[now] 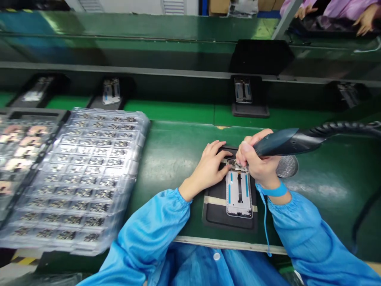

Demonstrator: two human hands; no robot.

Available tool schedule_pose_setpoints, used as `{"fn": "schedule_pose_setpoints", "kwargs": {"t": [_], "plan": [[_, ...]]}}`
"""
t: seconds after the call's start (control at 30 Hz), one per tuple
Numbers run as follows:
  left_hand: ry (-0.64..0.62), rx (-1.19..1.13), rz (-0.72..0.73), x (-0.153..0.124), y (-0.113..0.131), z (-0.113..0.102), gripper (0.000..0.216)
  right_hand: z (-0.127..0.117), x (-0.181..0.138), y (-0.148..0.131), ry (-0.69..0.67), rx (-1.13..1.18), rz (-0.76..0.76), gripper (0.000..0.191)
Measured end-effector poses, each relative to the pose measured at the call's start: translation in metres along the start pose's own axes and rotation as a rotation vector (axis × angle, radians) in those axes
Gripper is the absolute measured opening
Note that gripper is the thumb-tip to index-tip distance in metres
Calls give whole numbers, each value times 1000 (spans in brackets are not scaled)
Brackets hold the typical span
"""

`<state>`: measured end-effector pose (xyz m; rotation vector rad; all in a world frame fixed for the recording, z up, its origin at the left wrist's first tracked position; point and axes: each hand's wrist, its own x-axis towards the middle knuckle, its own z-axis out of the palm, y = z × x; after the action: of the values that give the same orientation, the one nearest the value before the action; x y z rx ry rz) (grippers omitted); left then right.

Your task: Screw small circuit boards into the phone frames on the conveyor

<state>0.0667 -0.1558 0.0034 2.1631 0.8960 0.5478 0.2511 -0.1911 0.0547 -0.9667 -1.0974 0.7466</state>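
An opened phone frame (241, 194) with blue strips lies on a black pad (216, 214) in front of me. My left hand (212, 165) rests with fingers spread at the phone's upper left, its thumb and fingertips at the phone's edge. My right hand (262, 167) is wrapped round a dark electric screwdriver (276, 142), held over the top part of the phone. A coiled cable runs from the screwdriver to the right. The driver's tip is hidden behind my right fingers.
Clear compartment trays (80, 171) with many small boards stand at left, beside a black tray (18, 151) of parts. A round metal dish (287, 166) sits behind my right wrist. More phone frames (243, 90) lie on pads along the green line. Another person's hands (367, 20) show at upper right.
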Motion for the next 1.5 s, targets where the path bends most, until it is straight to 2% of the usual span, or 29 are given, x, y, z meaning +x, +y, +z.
{"fn": "schedule_pose_setpoints", "kwargs": {"t": [0.1,0.17,0.33,0.4,0.47,0.53,0.63,0.73,0.8,0.9,1.1,1.2,1.27,1.33,1.43,1.5], "plan": [[66,26,-6,-15,9,-5,35,1,-5,-2,60,53,-65,49],[91,60,-12,-27,15,-11,34,-1,-6,0,65,56,-51,49],[44,122,-31,-53,35,-31,30,-7,-2,5,12,70,-12,44],[21,169,-26,-67,43,-46,31,-8,0,5,-3,93,9,44],[44,225,-63,-86,45,-72,31,-9,1,5,-4,104,30,46],[125,307,-204,-106,37,-109,31,-10,2,6,10,101,46,44],[287,523,-597,-130,8,-174,28,-9,3,8,14,110,42,48],[367,623,-793,-136,-25,-222,18,-5,2,7,48,74,27,55],[378,624,-833,-131,-40,-236,9,-4,1,2,69,39,38,58],[380,610,-847,-122,-51,-244,18,-10,1,-10,78,26,9,57],[389,523,-790,-129,-62,-264,30,-49,0,-31,169,9,-189,49],[483,344,-649,-135,-52,-255,31,-65,-6,-31,236,16,-216,51],[503,217,-531,-133,-34,-229,33,-70,-11,-29,280,25,-215,51],[413,124,-417,-126,-8,-187,33,-72,-15,-26,317,35,-211,50],[167,12,-230,-112,29,-109,25,-74,-17,-24,335,34,-192,51],[56,-31,-147,-101,46,-63,27,-75,-16,-23,344,26,-179,53]]}}
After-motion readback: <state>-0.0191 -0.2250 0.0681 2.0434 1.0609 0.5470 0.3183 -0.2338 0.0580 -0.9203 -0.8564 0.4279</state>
